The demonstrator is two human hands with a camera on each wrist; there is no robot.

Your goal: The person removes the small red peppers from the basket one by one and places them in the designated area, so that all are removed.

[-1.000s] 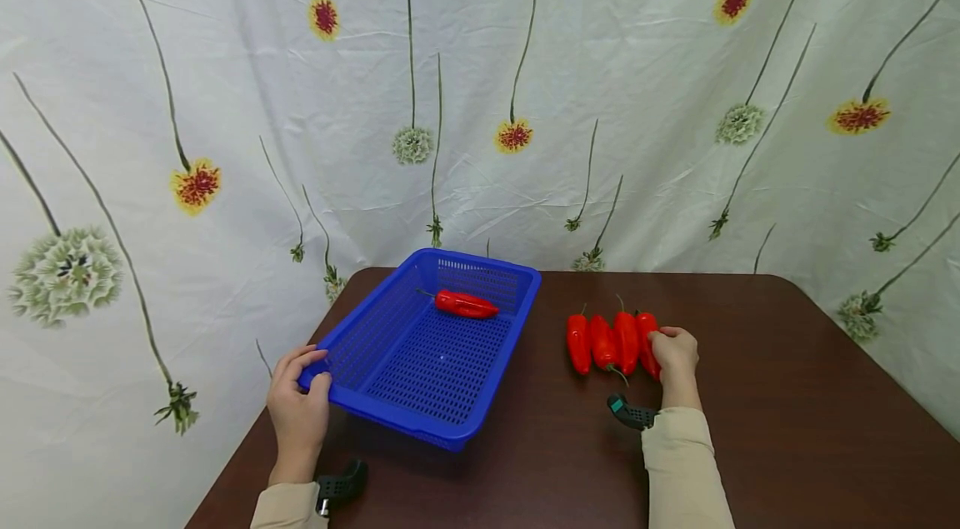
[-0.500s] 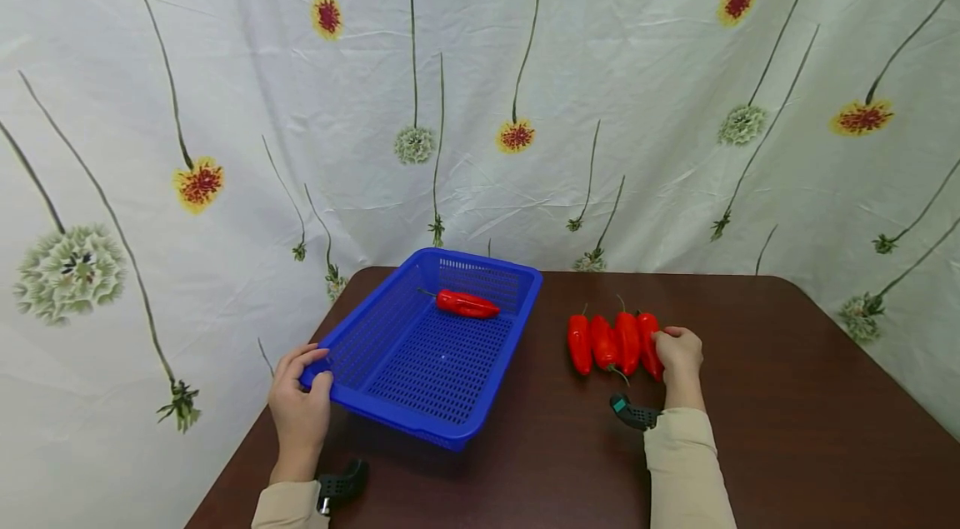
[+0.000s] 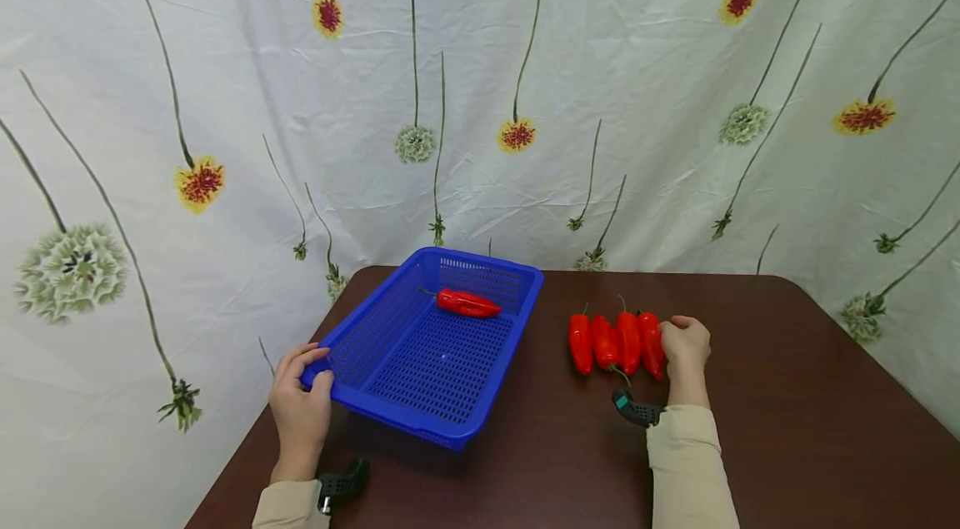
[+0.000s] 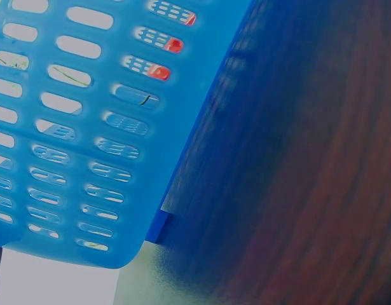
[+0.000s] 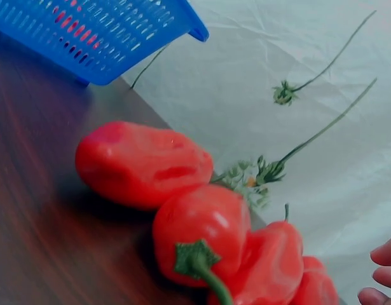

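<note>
My left hand pinches the near left corner of the blue plastic basket, thumb on the inner side of the rim and fingers outside. One red pepper lies inside, toward the basket's far end. Several more red peppers lie side by side on the table. Just right of the rightmost pepper is my right hand, holding nothing. In the right wrist view its fingertips show at the right edge, a gap away from the nearest pepper. The left wrist view shows the basket's slotted side but not the hand.
The dark brown table carries everything. Behind it hangs a white cloth printed with flowers. Black straps with small devices sit on both wrists.
My right hand has shifted slightly right, away from the rightmost pepper, which stays on the table. My left hand and the basket have kept their places.
</note>
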